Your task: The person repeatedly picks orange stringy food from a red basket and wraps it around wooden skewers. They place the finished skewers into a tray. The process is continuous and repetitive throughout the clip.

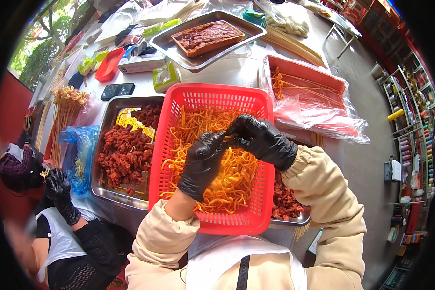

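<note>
My left hand [203, 165] and my right hand [261, 141], both in black gloves, meet over a red perforated plastic basket [212, 229]. Their fingertips pinch a small orange-brown piece [230, 137] between them; most of it is hidden by the fingers, so what it is stays unclear. Long orange seasoned strands [235, 181] fill the basket below. Left of the basket stands a steel tray [121, 201] with red marinated meat pieces [125, 156]. More such meat [284, 203] lies in a tray partly under my right forearm.
A plastic-lined red box [308, 69] holds skewers with orange food. Behind the basket is a steel tray [203, 67] bearing a container of dark red meat [208, 36]. Bundled skewers [67, 108], a blue bag [79, 145] and a phone [117, 91] lie left. Co-workers' gloved hand [61, 195] is nearby.
</note>
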A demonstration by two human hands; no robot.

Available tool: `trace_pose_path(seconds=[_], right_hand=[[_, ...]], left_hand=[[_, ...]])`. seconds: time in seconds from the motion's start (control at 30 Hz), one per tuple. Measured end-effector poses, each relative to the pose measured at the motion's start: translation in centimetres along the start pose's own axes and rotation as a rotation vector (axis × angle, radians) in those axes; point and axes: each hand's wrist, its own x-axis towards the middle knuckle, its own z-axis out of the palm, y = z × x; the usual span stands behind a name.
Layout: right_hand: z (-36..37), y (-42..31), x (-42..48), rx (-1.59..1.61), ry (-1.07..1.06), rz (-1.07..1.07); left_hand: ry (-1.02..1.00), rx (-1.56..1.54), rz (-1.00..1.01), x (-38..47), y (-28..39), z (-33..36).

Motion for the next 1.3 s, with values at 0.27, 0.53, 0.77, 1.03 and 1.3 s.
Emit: trace_pose_path(seconds=[0.27,0.53,0.77,1.03,1.3], right_hand=[[0.4,-0.6,-0.5,0.683,0.083,0.505],[-0.1,-0.4,-1.1,0.552,0.021,0.397],[0.4,0.0,-1.8,0.457,0.051,0.281],[-1.2,0.3,-2.6,0.022,0.004,-0.040],[-2.7,-0.3,-3.2,0.002,-0.076,-0.123]], left_hand=[[-0.015,0.433,0.157,0.4,0.9,-0.2],[-0.043,0.350,0.088,-0.2,0.4,0.2],[-0.041,0.329,0.057,-0.1,0.5,0.5],[-0.190,-0.398,-0.433,-0.3,1.3,0.5],[-0.404,-0.250,-0.374,0.2,2.7,0.7]])
